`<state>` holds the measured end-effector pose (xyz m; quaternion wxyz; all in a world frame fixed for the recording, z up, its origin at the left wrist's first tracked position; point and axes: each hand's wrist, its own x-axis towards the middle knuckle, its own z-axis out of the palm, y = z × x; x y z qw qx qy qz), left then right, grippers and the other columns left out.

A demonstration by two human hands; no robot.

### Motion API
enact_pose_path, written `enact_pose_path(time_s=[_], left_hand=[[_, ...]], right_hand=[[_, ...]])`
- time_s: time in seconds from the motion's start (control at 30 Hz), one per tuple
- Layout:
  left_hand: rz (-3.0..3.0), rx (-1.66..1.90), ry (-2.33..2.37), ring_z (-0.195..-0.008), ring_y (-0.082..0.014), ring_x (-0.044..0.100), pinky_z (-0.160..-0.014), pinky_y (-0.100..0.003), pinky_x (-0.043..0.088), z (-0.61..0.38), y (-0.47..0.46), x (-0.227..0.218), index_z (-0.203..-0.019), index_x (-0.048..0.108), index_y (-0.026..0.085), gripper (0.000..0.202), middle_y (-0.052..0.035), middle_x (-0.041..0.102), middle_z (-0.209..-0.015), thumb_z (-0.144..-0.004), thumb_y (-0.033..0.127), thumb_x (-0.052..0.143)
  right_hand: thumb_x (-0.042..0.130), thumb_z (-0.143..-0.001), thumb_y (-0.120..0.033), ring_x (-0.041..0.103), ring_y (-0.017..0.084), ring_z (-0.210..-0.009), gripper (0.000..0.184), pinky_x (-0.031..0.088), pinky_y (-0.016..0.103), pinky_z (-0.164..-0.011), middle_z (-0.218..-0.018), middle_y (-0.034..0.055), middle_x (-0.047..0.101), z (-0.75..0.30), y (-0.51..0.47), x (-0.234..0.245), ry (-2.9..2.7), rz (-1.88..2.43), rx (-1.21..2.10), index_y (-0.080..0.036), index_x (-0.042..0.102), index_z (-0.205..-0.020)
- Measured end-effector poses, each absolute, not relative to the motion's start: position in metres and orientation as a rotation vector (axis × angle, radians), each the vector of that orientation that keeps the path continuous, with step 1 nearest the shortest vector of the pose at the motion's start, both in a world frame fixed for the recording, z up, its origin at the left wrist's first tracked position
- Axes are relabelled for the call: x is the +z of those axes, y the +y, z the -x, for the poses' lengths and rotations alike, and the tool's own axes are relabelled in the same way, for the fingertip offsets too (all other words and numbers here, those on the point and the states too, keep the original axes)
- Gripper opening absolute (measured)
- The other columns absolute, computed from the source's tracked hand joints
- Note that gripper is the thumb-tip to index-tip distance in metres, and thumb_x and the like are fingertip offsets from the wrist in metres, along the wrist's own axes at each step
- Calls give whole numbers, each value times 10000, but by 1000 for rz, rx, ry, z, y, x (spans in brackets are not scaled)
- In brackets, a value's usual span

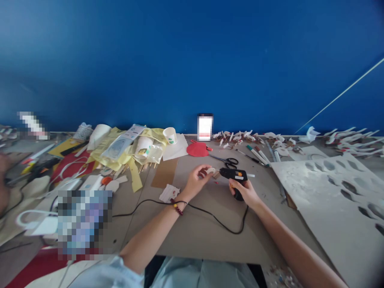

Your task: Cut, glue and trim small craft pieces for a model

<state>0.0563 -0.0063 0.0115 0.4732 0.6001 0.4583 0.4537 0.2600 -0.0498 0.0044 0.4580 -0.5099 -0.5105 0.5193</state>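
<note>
My right hand (243, 190) grips a black hot glue gun (233, 175) by its handle, nozzle pointing left. My left hand (196, 178) pinches a small white cut-out piece (210, 171) right at the nozzle tip. Both hands hover low over a grey cardboard sheet (192, 224) on the table. The gun's black cord (210, 216) loops across the sheet toward the left. A bead bracelet sits on my left wrist.
Black-handled scissors (228, 161), a red paper shape (197, 149) and markers (257, 154) lie beyond the hands. A white foam board with cut holes (336, 192) lies at right. Yellow paper, paper cups (170, 135) and clutter fill the left side. Several white cut-outs (237, 136) line the blue wall.
</note>
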Motion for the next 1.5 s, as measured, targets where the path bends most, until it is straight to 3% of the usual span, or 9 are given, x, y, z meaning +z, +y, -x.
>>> enact_pose_path(time_s=[0.9, 1.5], left_hand=[[-1475, 1129, 1095, -704, -116, 575, -649, -237, 465, -56, -6, 11, -1009, 665, 189, 314, -46, 679, -939, -756, 374, 674], [-1484, 1093, 1109, -681, -113, 546, -645, -233, 452, -56, -7, 12, -1014, 660, 188, 317, -24, 663, -866, -757, 373, 672]], right_hand=[[579, -808, -558, 464, 117, -456, 479, 382, 260, -504, -466, 6, 518, -261, -49, 8, -1357, 1278, 1267, -177, 520, -524], [581, -814, -546, 461, 108, -459, 462, 365, 254, -506, -469, -3, 519, -263, -48, 2, -1328, 1237, 1267, -172, 520, -549]])
